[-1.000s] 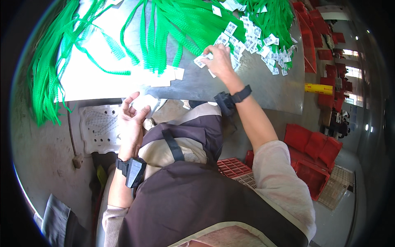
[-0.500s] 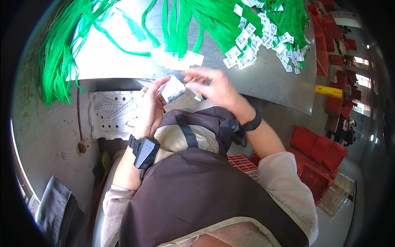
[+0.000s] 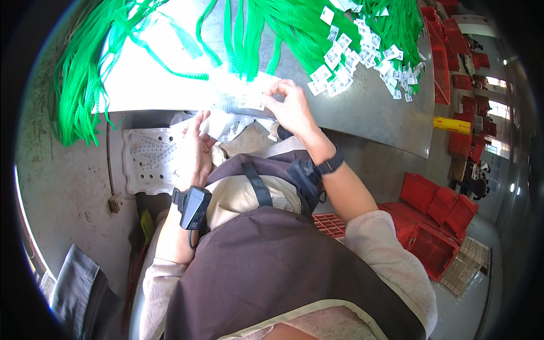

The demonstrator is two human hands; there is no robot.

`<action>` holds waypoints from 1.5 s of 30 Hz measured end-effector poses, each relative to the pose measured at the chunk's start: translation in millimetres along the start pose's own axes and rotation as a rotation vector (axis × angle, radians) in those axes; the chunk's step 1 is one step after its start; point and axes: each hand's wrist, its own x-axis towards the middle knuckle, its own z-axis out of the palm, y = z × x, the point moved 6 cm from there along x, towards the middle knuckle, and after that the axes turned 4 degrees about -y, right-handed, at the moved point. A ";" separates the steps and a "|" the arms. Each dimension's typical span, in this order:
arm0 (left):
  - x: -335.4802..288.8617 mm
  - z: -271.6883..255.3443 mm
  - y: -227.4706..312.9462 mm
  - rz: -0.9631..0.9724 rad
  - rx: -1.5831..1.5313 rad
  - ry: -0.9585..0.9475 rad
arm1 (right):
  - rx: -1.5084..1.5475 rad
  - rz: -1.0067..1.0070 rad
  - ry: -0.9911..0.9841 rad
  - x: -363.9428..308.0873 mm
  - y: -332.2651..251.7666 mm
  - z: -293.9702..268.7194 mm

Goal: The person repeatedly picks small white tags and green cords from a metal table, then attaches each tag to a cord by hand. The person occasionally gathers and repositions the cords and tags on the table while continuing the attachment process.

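Note:
My right hand is over the front edge of the metal table, its thumb and fingertips pinching a white printed label. Glare washes out the label's far side, so I cannot tell whether it touches the table. Lower and to the left, my left hand is open with its fingers stretched upward. Beside those fingertips hangs a crumpled white paper strip; whether they touch it is unclear. Green mesh net sleeves lie just beyond the label, their ends lost in the glare.
More net sleeves with several white labels attached lie at the right of the table. Another green bunch hangs over the left edge. A white perforated tray sits below the table, left. Red crates stand at the right.
My right hand has moved forward over the table edge and now pinches a label. My left hand has dropped slightly, and the white strip it held up now sags beyond its fingers.

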 end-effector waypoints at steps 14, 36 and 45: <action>-11.6 15.0 6.8 0.117 0.306 -0.189 | -0.117 0.073 -0.024 34.3 24.7 -62.3; -4.4 20.3 -6.3 -0.014 -0.009 -0.074 | 0.275 -0.052 -0.256 -30.4 -51.7 8.9; -1.9 -1.2 -6.1 -0.038 0.044 0.085 | 0.152 0.336 -0.118 47.1 60.8 16.5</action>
